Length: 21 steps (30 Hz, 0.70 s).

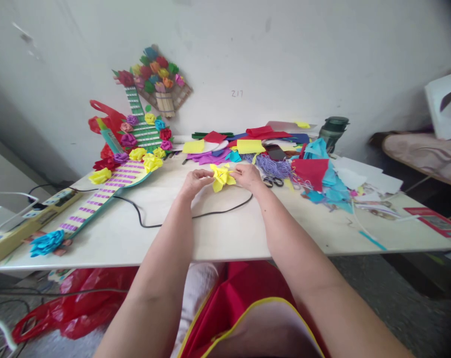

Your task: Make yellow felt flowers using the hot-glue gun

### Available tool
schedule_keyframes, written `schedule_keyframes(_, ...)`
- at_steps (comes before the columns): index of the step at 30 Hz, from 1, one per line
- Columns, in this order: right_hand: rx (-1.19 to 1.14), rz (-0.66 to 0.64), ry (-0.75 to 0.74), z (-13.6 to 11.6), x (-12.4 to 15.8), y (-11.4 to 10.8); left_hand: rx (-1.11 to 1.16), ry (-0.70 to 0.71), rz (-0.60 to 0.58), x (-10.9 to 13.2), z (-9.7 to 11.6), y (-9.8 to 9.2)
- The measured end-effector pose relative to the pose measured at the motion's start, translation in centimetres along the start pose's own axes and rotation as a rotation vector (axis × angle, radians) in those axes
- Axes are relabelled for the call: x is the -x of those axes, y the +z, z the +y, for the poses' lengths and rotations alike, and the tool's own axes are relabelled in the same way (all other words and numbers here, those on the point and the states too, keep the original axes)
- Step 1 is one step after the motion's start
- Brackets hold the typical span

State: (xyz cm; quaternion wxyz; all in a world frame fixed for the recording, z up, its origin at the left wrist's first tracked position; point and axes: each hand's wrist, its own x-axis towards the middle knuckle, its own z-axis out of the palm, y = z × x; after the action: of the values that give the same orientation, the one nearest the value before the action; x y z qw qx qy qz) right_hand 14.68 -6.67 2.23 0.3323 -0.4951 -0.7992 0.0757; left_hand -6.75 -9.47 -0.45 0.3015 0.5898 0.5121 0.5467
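A yellow paper flower [221,177] is held just above the pale table [225,228], near its middle. My left hand [196,182] pinches the flower's left side with closed fingers. My right hand [248,176] grips its right side, fingers pressed together on the petals. A black cable [161,219] runs across the table under my forearms. Black scissors [273,182] lie just right of my right hand, beside purple fringed paper [273,166].
Coloured paper scraps [247,144] pile up at the back, with red and blue sheets [318,174] to the right. A striped craft board with paper flowers [113,184] lies left, a power strip [31,219] beyond it. A dark green bottle [332,130] stands near the wall.
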Motion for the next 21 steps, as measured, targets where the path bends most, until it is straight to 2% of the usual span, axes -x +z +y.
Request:
schedule_keyframes(14, -0.043, 0.018, 0.013, 0.26, -0.04, 0.62, -0.072, 0.034, 0.083, 0.13, -0.03, 0.53)
schedule_keyframes(21, -0.087, 0.026, 0.021, 0.46, -0.18, 0.9, -0.054, 0.164, 0.081, -0.18, -0.28, 0.77)
